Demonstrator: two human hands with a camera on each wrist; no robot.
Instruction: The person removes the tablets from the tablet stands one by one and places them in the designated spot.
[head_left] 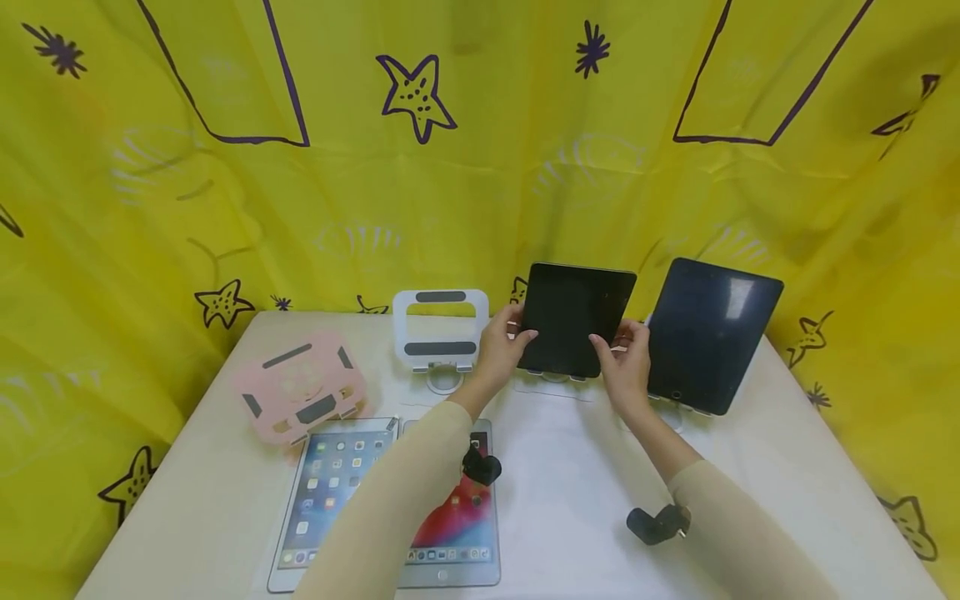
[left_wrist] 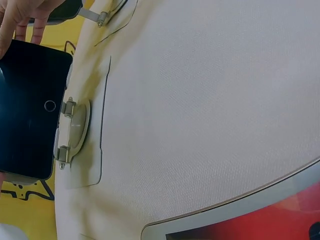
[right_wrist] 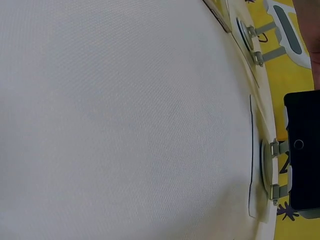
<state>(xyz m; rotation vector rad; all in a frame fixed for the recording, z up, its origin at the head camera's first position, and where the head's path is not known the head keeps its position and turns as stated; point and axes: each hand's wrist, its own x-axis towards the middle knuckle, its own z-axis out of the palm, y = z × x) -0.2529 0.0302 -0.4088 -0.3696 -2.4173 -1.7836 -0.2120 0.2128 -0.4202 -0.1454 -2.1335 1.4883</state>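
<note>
Both hands hold a black tablet point(head_left: 577, 321), one at each side. My left hand point(head_left: 497, 350) grips its left edge, thumb on the front and fingers partly hidden behind. On the right edge, my right hand point(head_left: 628, 367) pinches in the same way. The tablet leans back, its lower edge at the small front hooks of a stand whose round base point(left_wrist: 79, 125) shows in the left wrist view. A home button point(right_wrist: 298, 144) sits near that lower edge in the right wrist view. Most of the stand's back plate is hidden.
Another dark tablet point(head_left: 712, 333) leans on a stand to the right. Left of my hands are a white tablet stand point(head_left: 440, 325) and a pink one point(head_left: 300, 387). Two lit-looking tablets, one white-framed point(head_left: 337, 475) and one with a red picture point(head_left: 457, 533), lie flat below my left forearm. A yellow curtain point(head_left: 480, 192) hangs behind.
</note>
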